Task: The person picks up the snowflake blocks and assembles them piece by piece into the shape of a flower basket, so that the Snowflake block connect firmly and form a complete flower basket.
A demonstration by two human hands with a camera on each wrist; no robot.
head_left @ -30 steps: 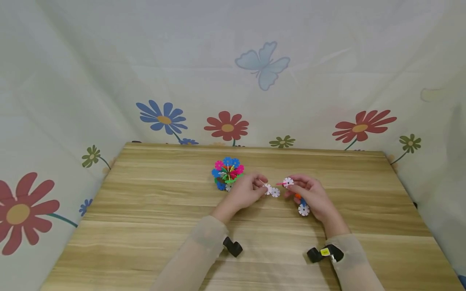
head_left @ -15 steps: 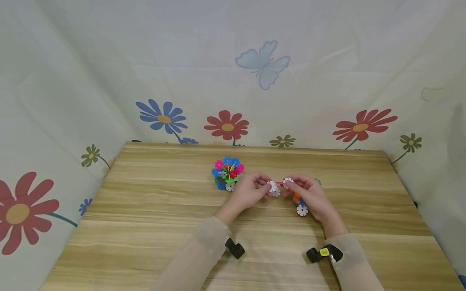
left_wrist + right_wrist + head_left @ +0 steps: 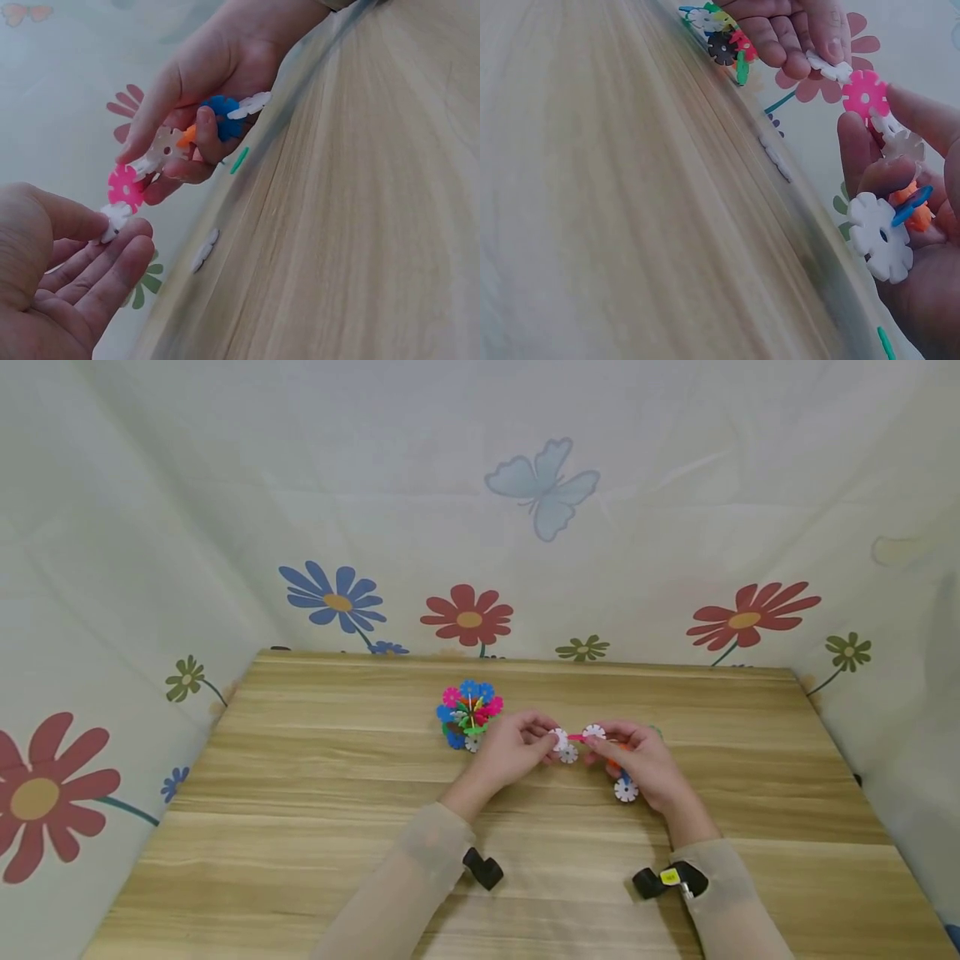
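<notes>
My left hand (image 3: 510,750) pinches a white notched plastic snowflake disc (image 3: 116,219) between thumb and fingers. My right hand (image 3: 651,770) holds a chain of such discs: a pink disc (image 3: 125,187) at its left end, then whitish ones, an orange disc (image 3: 919,216), a blue disc (image 3: 220,116) and a white disc (image 3: 881,238) hanging at the lower end. The left hand's white disc meets the pink disc's edge; how deeply their slots engage is unclear. On the table between the hands lies a loose white disc (image 3: 567,753).
A colourful ball-like cluster of joined discs (image 3: 470,717) sits left of the left hand on the wooden table (image 3: 300,827). A green disc (image 3: 239,160) lies beyond the right hand. Behind the table hangs a flower-printed cloth (image 3: 637,527).
My left hand has moved slightly right, bringing its white disc from apart to against the pink disc. The right hand stays nearly in place, still holding the chain.
</notes>
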